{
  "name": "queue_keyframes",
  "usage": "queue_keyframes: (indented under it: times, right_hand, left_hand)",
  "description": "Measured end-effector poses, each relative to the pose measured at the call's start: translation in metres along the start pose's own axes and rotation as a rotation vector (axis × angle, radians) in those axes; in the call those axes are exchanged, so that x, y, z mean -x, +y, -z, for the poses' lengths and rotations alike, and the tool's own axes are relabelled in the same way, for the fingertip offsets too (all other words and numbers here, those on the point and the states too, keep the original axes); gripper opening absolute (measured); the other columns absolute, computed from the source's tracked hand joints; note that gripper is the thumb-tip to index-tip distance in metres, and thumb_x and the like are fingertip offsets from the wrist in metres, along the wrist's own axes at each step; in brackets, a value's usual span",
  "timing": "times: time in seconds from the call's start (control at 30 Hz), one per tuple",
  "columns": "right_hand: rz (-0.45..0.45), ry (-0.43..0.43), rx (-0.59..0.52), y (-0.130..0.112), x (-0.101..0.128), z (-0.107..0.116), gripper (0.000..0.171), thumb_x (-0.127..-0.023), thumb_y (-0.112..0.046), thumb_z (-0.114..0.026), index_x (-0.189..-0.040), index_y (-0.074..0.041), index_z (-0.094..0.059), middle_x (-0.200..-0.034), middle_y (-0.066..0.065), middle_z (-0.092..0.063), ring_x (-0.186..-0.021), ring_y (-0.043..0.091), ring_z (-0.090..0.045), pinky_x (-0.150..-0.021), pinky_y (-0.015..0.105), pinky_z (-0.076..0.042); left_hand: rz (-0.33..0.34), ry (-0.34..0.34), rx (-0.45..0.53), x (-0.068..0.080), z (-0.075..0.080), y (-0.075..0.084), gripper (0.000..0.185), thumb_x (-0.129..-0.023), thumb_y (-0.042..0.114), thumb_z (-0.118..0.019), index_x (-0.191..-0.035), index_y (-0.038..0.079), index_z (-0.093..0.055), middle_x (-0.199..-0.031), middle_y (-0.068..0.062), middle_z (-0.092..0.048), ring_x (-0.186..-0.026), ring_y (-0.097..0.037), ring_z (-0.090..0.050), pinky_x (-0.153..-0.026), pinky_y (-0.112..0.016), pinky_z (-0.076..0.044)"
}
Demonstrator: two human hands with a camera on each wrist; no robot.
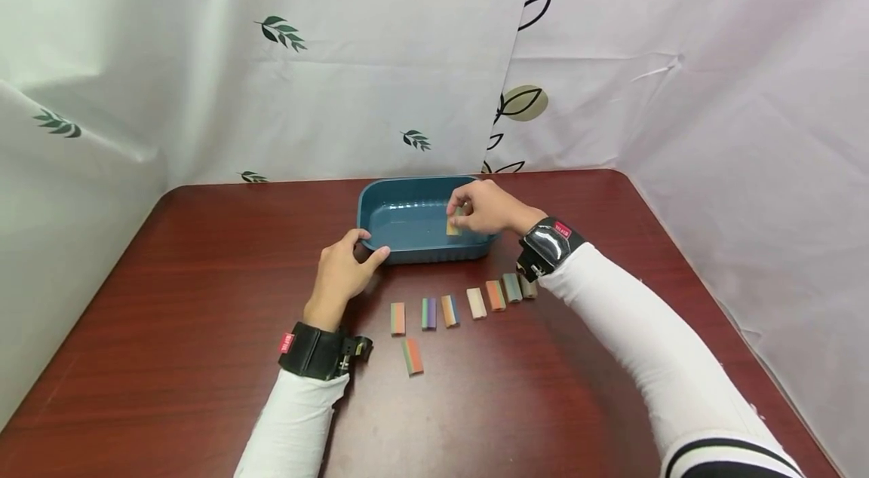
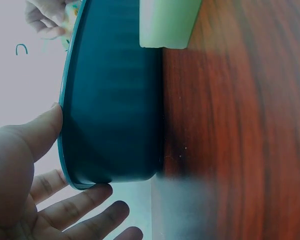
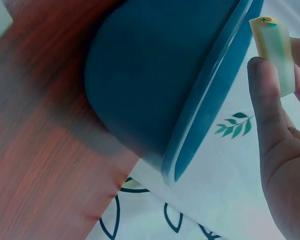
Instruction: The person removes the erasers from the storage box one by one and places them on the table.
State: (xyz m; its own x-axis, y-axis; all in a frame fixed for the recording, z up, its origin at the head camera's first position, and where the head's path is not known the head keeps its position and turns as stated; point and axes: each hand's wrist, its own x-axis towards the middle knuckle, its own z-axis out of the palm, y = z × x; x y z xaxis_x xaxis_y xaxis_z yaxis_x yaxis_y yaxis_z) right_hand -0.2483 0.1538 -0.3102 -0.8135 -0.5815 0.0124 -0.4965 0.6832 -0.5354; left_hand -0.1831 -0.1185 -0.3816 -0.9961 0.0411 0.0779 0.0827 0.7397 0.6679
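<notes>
right hand (image 1: 485, 208) hangs over the tub (image 1: 407, 195), inside its right rim, thumb and fingers pinching a small yellow block (image 1: 453, 225) just above the tub floor. left hand (image 1: 345, 268) is at the tub's front-left corner: thumb on the rim edge, fingers straight under the outer wall, nothing gripped. tub sits near the table (image 1: 170, 327) back edge, approx. centre. row of blocks (image 1: 448, 310) lies just in front of the tub; one more block (image 1: 411, 356) lies apart, nearer the person. bare table left and right of the tub. curtain (image 1: 339, 48) closes off back and sides.
</notes>
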Motion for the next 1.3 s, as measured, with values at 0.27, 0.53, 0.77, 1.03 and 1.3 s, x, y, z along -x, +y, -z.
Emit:
queue_keyframes:
  times: [0.27,0.53,0.77,1.03,1.3]
  right_hand:
    - [0.068,0.022,-0.029,-0.005,0.022,-0.008,0.005,-0.09,-0.011,-0.069,-0.095,-0.01,-0.068,-0.094,0.001,-0.066,-0.081,0.012,-0.066,-0.073,0.033,-0.053]
    - [0.148,0.051,-0.076,-0.013,0.05,-0.035,0.005,-0.089,-0.008,-0.07,-0.094,-0.008,-0.067,-0.092,0.001,-0.063,-0.076,0.01,-0.064,-0.07,0.028,-0.054]
    - [0.206,0.055,-0.105,-0.02,0.068,-0.065,0.004,-0.093,-0.01,-0.066,-0.089,-0.009,-0.067,-0.087,-0.004,-0.061,-0.074,0.007,-0.059,-0.068,0.025,-0.052]
    - [0.235,-0.004,-0.144,-0.03,0.079,-0.09,0.006,-0.089,-0.005,-0.069,-0.087,-0.01,-0.065,-0.088,-0.003,-0.06,-0.076,0.006,-0.06,-0.069,0.023,-0.052]
    - [0.205,-0.09,-0.14,-0.039,0.089,-0.102,0.008,-0.09,-0.01,-0.07,-0.088,-0.014,-0.064,-0.088,-0.007,-0.059,-0.074,0.002,-0.058,-0.067,0.023,-0.049]
  left_hand:
    - [-0.001,-0.007,-0.004,0.0,-0.001,0.001,0.052,-0.093,0.044,-0.063,-0.13,0.009,-0.054,-0.126,-0.021,-0.058,-0.109,-0.038,-0.054,-0.087,-0.051,-0.046]
    - [-0.005,-0.013,-0.015,0.001,0.0,0.0,0.052,-0.093,0.044,-0.063,-0.131,0.01,-0.054,-0.124,-0.021,-0.059,-0.109,-0.038,-0.054,-0.087,-0.051,-0.046]
    - [-0.002,-0.015,-0.014,0.002,0.001,-0.002,0.053,-0.093,0.045,-0.063,-0.131,0.01,-0.053,-0.127,-0.021,-0.057,-0.11,-0.038,-0.054,-0.087,-0.052,-0.045]
    - [0.0,-0.01,-0.031,0.002,0.004,-0.002,0.053,-0.093,0.045,-0.063,-0.132,0.01,-0.053,-0.128,-0.021,-0.057,-0.113,-0.038,-0.053,-0.09,-0.052,-0.045]
    - [-0.008,-0.012,-0.018,0.003,0.003,0.0,0.052,-0.093,0.044,-0.063,-0.131,0.01,-0.053,-0.128,-0.021,-0.057,-0.111,-0.038,-0.054,-0.088,-0.051,-0.045]
